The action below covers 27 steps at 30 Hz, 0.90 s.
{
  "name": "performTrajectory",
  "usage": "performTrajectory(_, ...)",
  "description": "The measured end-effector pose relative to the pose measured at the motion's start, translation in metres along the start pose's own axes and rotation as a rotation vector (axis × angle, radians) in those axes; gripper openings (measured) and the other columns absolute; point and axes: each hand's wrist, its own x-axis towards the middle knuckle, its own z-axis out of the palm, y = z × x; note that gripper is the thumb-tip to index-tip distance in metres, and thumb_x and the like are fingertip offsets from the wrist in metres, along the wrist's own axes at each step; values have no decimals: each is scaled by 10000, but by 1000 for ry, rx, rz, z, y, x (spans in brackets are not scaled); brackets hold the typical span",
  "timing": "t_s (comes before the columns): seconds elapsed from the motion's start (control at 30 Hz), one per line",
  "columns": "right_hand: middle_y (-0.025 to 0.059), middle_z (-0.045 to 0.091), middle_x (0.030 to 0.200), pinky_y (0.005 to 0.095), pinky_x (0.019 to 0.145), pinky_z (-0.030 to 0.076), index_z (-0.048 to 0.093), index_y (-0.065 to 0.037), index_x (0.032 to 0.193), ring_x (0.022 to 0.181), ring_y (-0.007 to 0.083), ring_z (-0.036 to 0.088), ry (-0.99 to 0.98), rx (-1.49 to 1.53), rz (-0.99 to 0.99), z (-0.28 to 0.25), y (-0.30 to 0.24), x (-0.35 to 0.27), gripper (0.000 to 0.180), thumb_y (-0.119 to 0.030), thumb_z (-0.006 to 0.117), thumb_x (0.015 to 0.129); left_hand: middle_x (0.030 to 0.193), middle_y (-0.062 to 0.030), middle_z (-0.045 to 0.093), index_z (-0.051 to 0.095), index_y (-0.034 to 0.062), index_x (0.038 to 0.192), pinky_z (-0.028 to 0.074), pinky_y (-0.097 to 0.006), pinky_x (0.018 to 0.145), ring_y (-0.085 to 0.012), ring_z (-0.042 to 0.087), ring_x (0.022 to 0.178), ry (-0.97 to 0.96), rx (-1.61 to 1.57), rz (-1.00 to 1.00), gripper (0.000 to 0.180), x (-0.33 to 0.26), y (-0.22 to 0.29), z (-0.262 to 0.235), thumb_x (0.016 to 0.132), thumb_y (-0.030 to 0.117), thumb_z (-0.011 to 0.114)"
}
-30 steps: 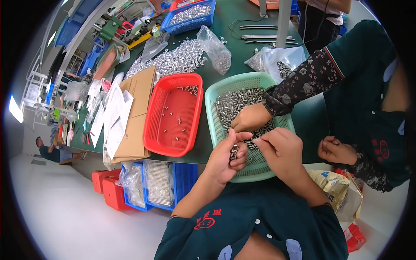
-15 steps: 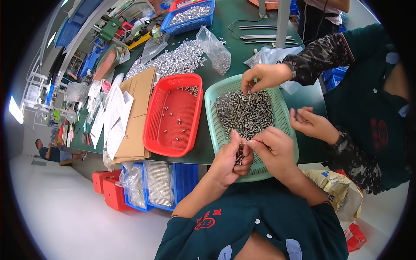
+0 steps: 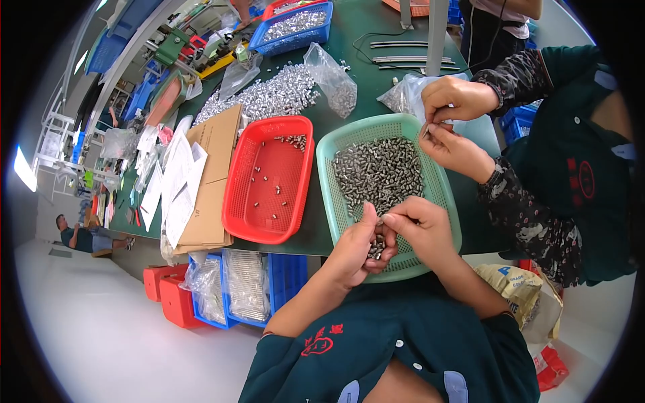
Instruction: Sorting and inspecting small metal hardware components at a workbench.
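Several small cylindrical metal pieces (image 3: 377,248) lie in the curled fingers of my left hand (image 3: 356,252), over the near edge of a light green basket (image 3: 325,181). My right hand (image 3: 428,232) pinches a small metal piece against the left thumb and fingertips; its exact shape is mostly hidden. Inside the basket is a wide heap of the same dark silvery metal pieces (image 3: 379,171). A co-worker's two hands (image 3: 460,101) meet beyond the basket's right rim, pinching something small and thin.
Left of the green basket stands a red basket (image 3: 235,195) with a few metal pieces. Cardboard (image 3: 209,195) and papers (image 3: 176,191) lie beyond it. At the back are a pile of shiny parts (image 3: 269,94), a plastic bag (image 3: 332,80) and a blue crate (image 3: 289,43).
The co-worker's hands have left the heap and come together to the right of the basket. My hands stay nearly in place, the fingertips now closer together.
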Motion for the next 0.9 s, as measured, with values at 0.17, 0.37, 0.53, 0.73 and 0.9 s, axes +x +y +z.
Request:
performTrajectory(0.17, 6, 576, 670, 193, 534, 375, 610, -20, 779, 618, 78, 533, -71, 560, 562, -11, 6, 5, 149, -127, 580, 878, 660, -67, 487, 493, 67, 812, 227, -198, 373, -85, 334, 440, -129, -186, -49, 548, 1, 4, -9, 932, 561, 289)
performTrajectory(0.37, 49, 526, 614, 302, 490, 398, 585, -28, 681, 523, 151, 492, 171, -227, -35, -8, -8, 2, 176, -134, 668, 794, 854, -97, 528, 533, 20, 988, 332, -205, 481, -123, 424, 653, 65, -475, 64, 250, 15, -8, -24, 938, 246, 439)
performTrajectory(0.53, 92, 505, 611, 354, 486, 402, 572, -36, 659, 539, 257, 512, 154, -641, -273, -9, -14, 5, 150, -93, 693, 728, 842, -65, 516, 520, 25, 1050, 308, -192, 459, -112, 409, 615, -31, -411, 99, 199, 9, -3, -27, 917, 167, 476)
performTrajectory(0.73, 71, 513, 629, 304, 480, 385, 583, -16, 688, 544, 188, 504, 152, -389, -151, -9, -16, 1, 138, -79, 693, 742, 738, -33, 474, 502, 36, 1084, 265, -190, 416, -86, 360, 522, -153, -339, 182, 226, 3, -3, -21, 939, 200, 449)
performTrajectory(0.9, 41, 524, 654, 238, 508, 364, 605, 9, 749, 576, 91, 474, 100, -66, 7, -4, -14, -2, 102, -60, 671, 784, 679, -37, 456, 502, 42, 1118, 244, -201, 394, -85, 331, 473, -203, -311, 195, 270, 0, -4, -17, 949, 237, 426)
